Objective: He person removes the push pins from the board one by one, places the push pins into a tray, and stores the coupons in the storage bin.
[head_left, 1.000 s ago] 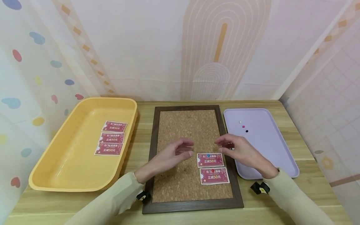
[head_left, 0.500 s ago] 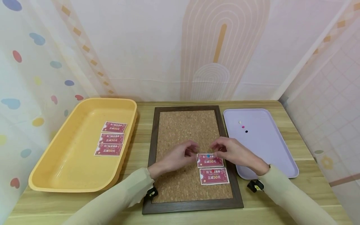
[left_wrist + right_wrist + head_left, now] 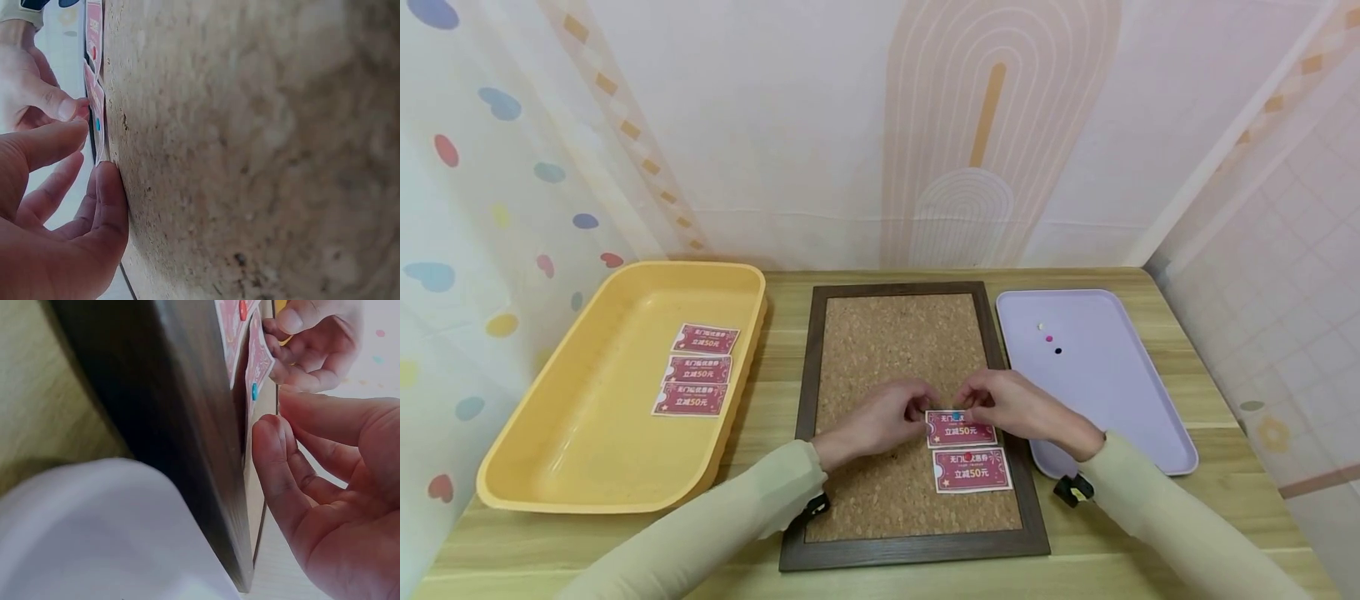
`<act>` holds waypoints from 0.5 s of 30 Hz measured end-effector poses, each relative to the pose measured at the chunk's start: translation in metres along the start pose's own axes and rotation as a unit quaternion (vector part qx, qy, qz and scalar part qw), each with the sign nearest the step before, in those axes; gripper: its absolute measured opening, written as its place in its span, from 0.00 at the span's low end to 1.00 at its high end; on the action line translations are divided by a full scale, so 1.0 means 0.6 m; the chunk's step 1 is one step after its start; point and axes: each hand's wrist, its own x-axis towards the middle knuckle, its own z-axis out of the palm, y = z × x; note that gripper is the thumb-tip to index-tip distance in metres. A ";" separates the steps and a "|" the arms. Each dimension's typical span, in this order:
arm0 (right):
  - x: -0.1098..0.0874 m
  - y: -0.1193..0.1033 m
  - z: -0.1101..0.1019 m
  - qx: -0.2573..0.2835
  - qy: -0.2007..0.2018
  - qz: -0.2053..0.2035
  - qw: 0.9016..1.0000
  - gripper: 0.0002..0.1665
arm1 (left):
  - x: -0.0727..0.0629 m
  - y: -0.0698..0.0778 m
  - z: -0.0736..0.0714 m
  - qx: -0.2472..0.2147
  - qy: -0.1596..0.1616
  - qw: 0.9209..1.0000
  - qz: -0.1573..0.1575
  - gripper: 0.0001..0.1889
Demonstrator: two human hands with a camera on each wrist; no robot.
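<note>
Two red coupons with white edges lie on the framed cork board. A blue push pin sits in the upper coupon, and a red push pin in the lower coupon. My left hand is at the upper coupon's top left corner; its fingertips reach the board beside the coupon's edge, the thumb apart from them. My right hand hovers by that coupon's top right, fingers bent loosely, thumb near the blue pin. Neither hand visibly grips anything. The upper coupon's edge lifts off the cork.
A yellow tray on the left contains 3 more coupons. On the right, a lilac tray holds white, pink and black push pins. The board's dark wooden frame stands slightly above the wooden table.
Both hands have moved toward each other and down to the upper coupon's top edge. The coupons, pins and trays stay where they were.
</note>
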 end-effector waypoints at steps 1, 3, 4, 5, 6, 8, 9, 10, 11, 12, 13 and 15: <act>0.001 0.001 0.000 -0.002 -0.002 0.002 1.000 0.04 | 0.001 0.001 0.000 0.003 -0.001 1.000 0.002 0.12; 0.003 0.002 0.001 -0.003 -0.007 0.007 1.000 0.05 | 0.003 0.002 0.001 0.006 -0.003 1.000 0.004 0.12; 0.004 0.002 0.001 -0.006 -0.009 0.010 1.000 0.05 | 0.004 0.002 0.001 0.009 -0.005 1.000 0.005 0.11; 0.005 0.002 0.001 -0.008 -0.011 0.012 1.000 0.05 | 0.005 0.003 0.001 0.011 -0.006 1.000 0.005 0.11; 0.006 0.002 0.001 -0.010 -0.013 0.015 1.000 0.05 | 0.006 0.003 0.001 0.013 -0.007 1.000 0.007 0.11; 0.008 0.003 0.002 -0.015 -0.016 0.019 1.000 0.05 | 0.008 0.004 0.002 0.018 -0.010 1.000 0.007 0.10; 0.010 0.003 0.002 -0.020 -0.017 0.020 0.999 0.05 | 0.008 0.004 0.002 0.021 -0.010 1.000 0.007 0.10; 0.011 0.003 0.002 -0.023 -0.017 0.019 0.999 0.04 | 0.009 0.004 0.002 0.023 -0.010 1.000 0.006 0.10; 0.012 0.002 0.002 -0.025 -0.018 0.020 0.999 0.04 | 0.010 0.005 0.001 0.023 -0.011 1.000 0.007 0.10; 0.012 0.002 0.002 -0.027 -0.019 0.019 0.999 0.03 | 0.010 0.005 0.002 0.027 -0.010 1.000 0.008 0.10; 0.013 0.001 0.003 -0.028 -0.021 0.020 0.999 0.03 | 0.010 0.005 0.002 0.030 -0.010 0.999 0.008 0.10; 0.014 0.001 0.003 -0.030 -0.023 0.019 0.999 0.03 | 0.011 0.004 0.002 0.034 -0.011 0.999 0.008 0.09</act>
